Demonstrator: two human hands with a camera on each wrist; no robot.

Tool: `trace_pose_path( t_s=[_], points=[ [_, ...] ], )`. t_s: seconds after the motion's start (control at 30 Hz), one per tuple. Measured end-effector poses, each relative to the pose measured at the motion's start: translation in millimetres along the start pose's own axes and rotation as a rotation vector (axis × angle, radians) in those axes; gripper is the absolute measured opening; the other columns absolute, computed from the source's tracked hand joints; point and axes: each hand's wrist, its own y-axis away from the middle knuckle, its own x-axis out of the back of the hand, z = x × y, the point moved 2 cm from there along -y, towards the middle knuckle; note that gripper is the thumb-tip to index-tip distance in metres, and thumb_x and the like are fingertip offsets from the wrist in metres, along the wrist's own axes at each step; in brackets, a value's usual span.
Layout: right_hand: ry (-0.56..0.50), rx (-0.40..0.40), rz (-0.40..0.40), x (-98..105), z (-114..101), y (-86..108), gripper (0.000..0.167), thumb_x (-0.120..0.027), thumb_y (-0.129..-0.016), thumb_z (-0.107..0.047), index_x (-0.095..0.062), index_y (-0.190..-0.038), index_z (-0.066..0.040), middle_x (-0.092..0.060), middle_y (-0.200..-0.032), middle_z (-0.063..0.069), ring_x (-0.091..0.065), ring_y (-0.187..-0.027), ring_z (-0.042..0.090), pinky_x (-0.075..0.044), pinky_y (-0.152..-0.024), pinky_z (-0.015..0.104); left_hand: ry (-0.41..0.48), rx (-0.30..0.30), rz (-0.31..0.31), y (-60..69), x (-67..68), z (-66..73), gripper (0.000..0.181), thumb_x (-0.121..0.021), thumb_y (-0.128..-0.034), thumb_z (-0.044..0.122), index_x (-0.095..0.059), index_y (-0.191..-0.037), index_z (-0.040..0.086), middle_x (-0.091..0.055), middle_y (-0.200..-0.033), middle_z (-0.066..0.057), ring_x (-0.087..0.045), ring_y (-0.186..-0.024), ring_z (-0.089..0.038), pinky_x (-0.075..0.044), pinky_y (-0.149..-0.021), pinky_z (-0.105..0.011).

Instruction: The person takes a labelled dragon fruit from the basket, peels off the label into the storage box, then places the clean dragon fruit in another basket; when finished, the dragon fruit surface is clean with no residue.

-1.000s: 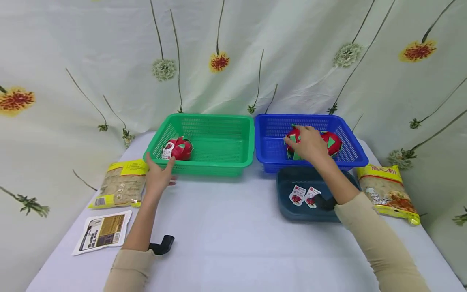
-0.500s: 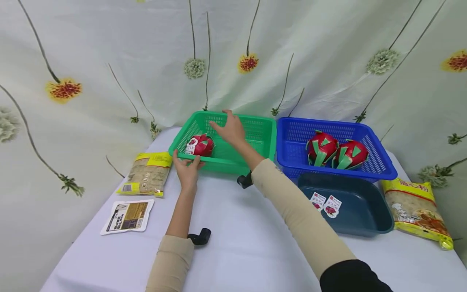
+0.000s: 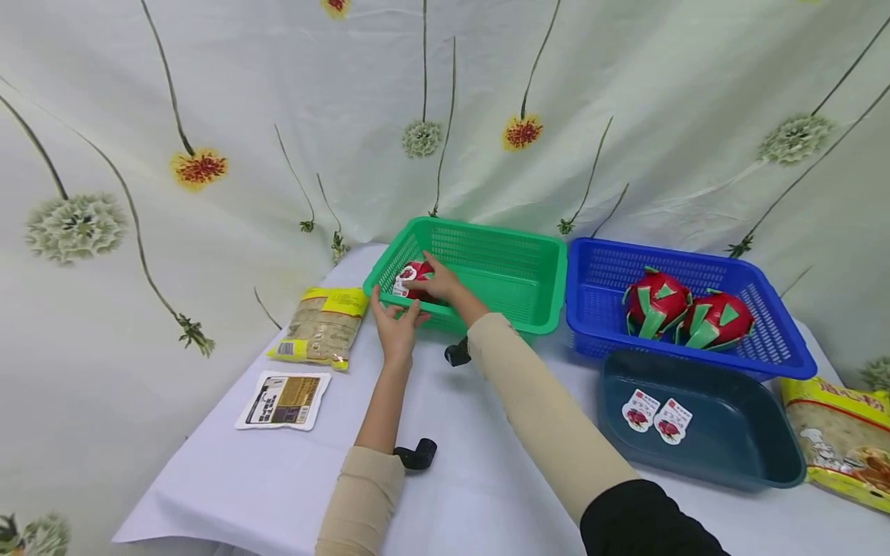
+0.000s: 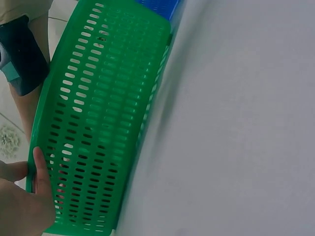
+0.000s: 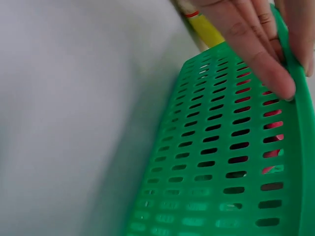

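A red dragon fruit (image 3: 422,270) sits inside the green basket (image 3: 511,313), at its left end near the front wall, a white sticker (image 3: 402,281) on its left side. The right hand (image 3: 448,287) reaches over the front rim and lies on the fruit from the right, thumb and index finger spread apart across it; the other fingers are partly hidden, so I cannot tell whether it grips firmly. The left hand (image 3: 396,332) pinches the basket's front rim near the left corner, just in front of the fruit, with the wall between them. Red shows through the slots in the right wrist view. Just beside, on the right, a blue basket (image 3: 591,337) holds two more dragon fruits (image 3: 657,301), well apart from both hands.
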Motion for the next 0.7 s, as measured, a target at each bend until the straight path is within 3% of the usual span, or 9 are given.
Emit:
trace_pose_path(
  t_s=[0.2, 0.43, 0.5, 0.7],
  points=[
    [-0.085, 0.009, 0.002, 3, 2, 3.0, 0.081, -0.068, -0.083, -0.032, -0.021, -0.148, -0.023, -0.033, -0.143, 0.013, -0.037, -0.124, 0.029, -0.041, -0.095, 0.039, 0.0, -0.005, -0.009, 1.1, -0.4, -0.2, 0.081, -0.06, -0.088, 0.002, -0.008, -0.147, 0.019, -0.044, -0.088, -0.012, -0.06, -0.062, -0.014, -0.055, -0.067, -0.03],
    [-0.38, -0.077, 0.017, 10, 4, 2.6, 0.073, -0.067, -0.085, -0.027, -0.027, -0.146, -0.026, -0.029, -0.145, 0.014, -0.037, -0.125, 0.034, -0.047, -0.088, 0.042, -0.013, 0.017, -0.04, 2.7, 1.7, 8.3, 0.083, -0.06, -0.0878, 0.002, -0.005, -0.148, 0.016, -0.044, -0.09, -0.013, -0.062, -0.065, -0.015, -0.054, -0.069, -0.034],
    [-0.417, -0.096, 0.019, 11, 5, 2.7, 0.072, -0.067, -0.085, -0.026, -0.028, -0.146, -0.028, -0.029, -0.145, 0.014, -0.037, -0.125, 0.035, -0.047, -0.088, 0.043, -0.024, 0.012, -0.042, 5.0, 1.2, 13.1, 0.082, -0.059, -0.0882, 0.001, -0.004, -0.147, 0.013, -0.044, -0.09, -0.014, -0.063, -0.066, -0.017, -0.054, -0.07, -0.035],
    [-0.241, -0.053, -0.015, 10, 7, 6.4, 0.074, -0.067, -0.086, -0.023, -0.026, -0.147, -0.024, -0.033, -0.142, 0.014, -0.045, -0.118, 0.031, -0.048, -0.087, 0.037, -0.016, 0.019, -0.048, 12.4, -2.0, 19.4, 0.08, -0.058, -0.0885, -0.002, -0.004, -0.147, 0.012, -0.044, -0.09, -0.014, -0.062, -0.066, -0.019, -0.054, -0.072, -0.036]
  ],
)
